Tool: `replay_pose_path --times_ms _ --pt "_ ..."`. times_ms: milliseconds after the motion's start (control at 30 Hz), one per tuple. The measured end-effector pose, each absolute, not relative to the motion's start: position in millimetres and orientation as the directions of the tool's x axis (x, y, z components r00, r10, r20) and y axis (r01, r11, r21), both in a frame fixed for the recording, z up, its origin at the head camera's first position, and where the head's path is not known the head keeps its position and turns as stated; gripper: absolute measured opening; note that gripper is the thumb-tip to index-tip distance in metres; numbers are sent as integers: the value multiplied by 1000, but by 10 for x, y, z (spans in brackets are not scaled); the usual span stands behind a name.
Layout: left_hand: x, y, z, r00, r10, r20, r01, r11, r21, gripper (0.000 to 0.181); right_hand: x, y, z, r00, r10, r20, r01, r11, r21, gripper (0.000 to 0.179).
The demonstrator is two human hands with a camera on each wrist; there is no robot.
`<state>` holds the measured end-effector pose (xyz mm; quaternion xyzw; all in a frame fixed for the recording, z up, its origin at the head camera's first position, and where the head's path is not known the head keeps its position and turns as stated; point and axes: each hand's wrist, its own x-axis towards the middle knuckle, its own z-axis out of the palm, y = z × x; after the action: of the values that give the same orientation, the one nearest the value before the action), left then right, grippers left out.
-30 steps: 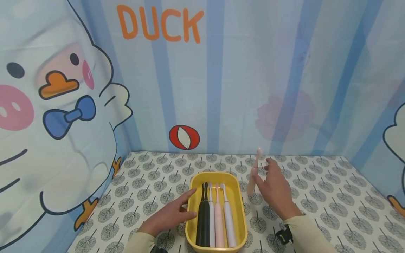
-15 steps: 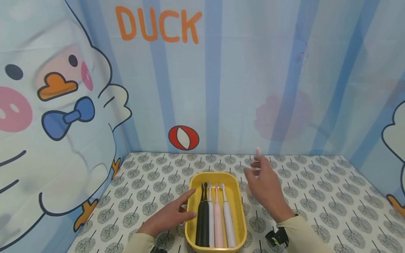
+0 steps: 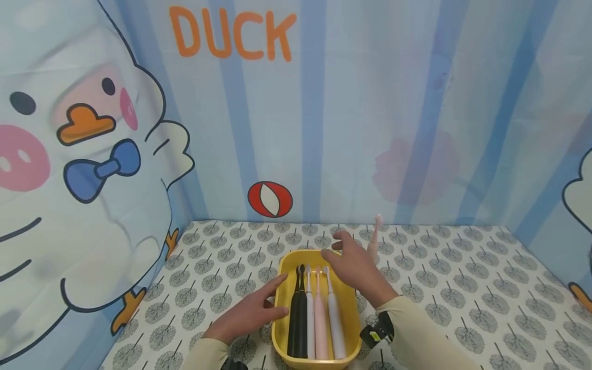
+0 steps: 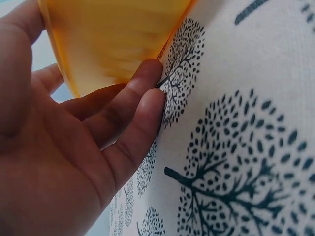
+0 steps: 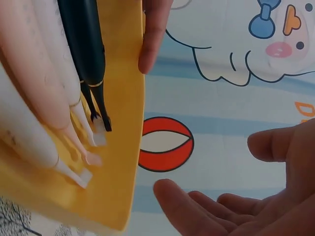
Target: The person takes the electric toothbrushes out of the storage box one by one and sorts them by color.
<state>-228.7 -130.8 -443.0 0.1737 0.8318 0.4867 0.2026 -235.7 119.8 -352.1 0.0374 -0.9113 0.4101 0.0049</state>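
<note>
A yellow tray [image 3: 350, 313] holds two black electric toothbrushes [image 3: 299, 324], a white one [image 3: 311, 324], a pink one [image 3: 320, 326] and another white one [image 3: 336, 321] at the right. My left hand [image 3: 252, 312] rests against the tray's left side, its fingers along the outer wall in the left wrist view. Over the tray's back right corner hovers my right hand [image 3: 353, 264], fingers apart and holding nothing. Another pink toothbrush [image 3: 375, 239] lies on the cloth to the right of the tray, its lower part hidden behind my right hand.
A white cloth [image 3: 462, 303] printed with dark trees covers the table. Behind it hangs a blue striped curtain [image 3: 347, 128] with a cartoon duck [image 3: 92, 169] at the left and a red-and-white ball print [image 3: 270, 199].
My right hand has moved left, away from the pink toothbrush on the cloth, to above the tray's back right corner. The left hand has stayed at the tray.
</note>
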Motion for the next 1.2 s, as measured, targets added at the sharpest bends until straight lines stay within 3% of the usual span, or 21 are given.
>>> replay_pose_path --times_ms 267,900,1000,1200 --pt "-2274 -1300 -4434 -856 489 -169 80 448 891 70 -2411 1039 -3650 -979 -148 -139 32 563 -826 61" --pt "-2269 -1312 -4430 -866 482 -131 141 487 862 71 -2446 739 -3892 -932 -232 -278 41 695 -718 90" --pt "-2272 -1311 -4434 -871 474 -130 147 503 852 71 -2446 706 -3936 -924 -255 -283 12 723 -691 82" --pt "-2277 -1307 -4442 -873 468 -138 134 502 855 74 -2412 639 -3953 -912 -295 -286 -86 817 -570 37"
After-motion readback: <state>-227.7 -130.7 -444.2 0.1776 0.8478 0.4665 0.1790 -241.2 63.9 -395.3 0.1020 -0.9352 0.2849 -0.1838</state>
